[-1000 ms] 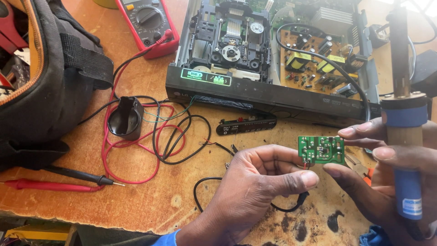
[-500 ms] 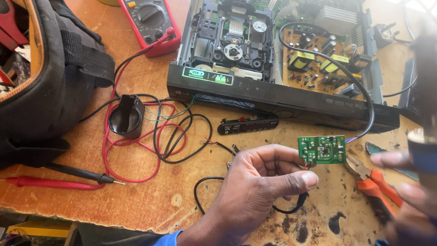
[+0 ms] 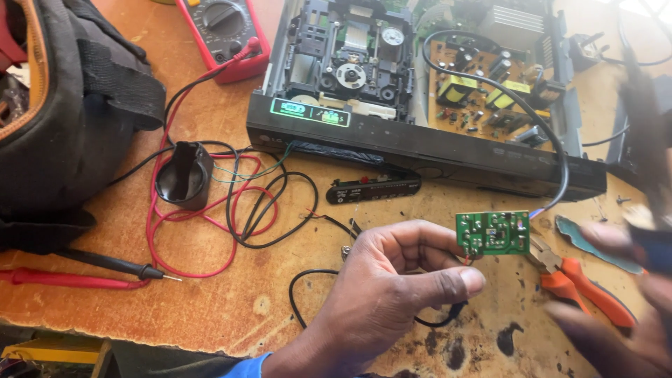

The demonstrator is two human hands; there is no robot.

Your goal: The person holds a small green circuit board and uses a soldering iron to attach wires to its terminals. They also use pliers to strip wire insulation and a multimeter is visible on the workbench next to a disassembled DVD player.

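- The left hand (image 3: 392, 294) pinches a small green circuit board (image 3: 493, 233) by its left edge between fingertips and thumb, holding it in the air above the front part of the wooden workbench (image 3: 210, 308), right of centre, just in front of the opened disc player (image 3: 420, 91).
- The right hand (image 3: 630, 308) is blurred at the right edge of the view; it appears curled around a dark blurred tool (image 3: 644, 161), but what it grips cannot be told for certain.
- Risk: the board is held only at one edge, so pressure from a tool could tip it out of the pinch or twist it.
- Risk: thin wires seem to run from under the board; a pull away from the bench might strain them.
- Risk: a tool tip passing near the left thumb could touch skin, since the thumb lies just beside the board.
- Room: the orange-handled pliers (image 3: 581, 287) lie just below and right of the board, narrowing the space there.
- Room: the black cable (image 3: 308, 294) loops under the left hand near the front edge.
- Room: red and black probe leads (image 3: 203, 231) crowd the left half; the black bag (image 3: 63, 119) fills the left edge.
- Room: the barest wood lies at the front edge, left of the hand.
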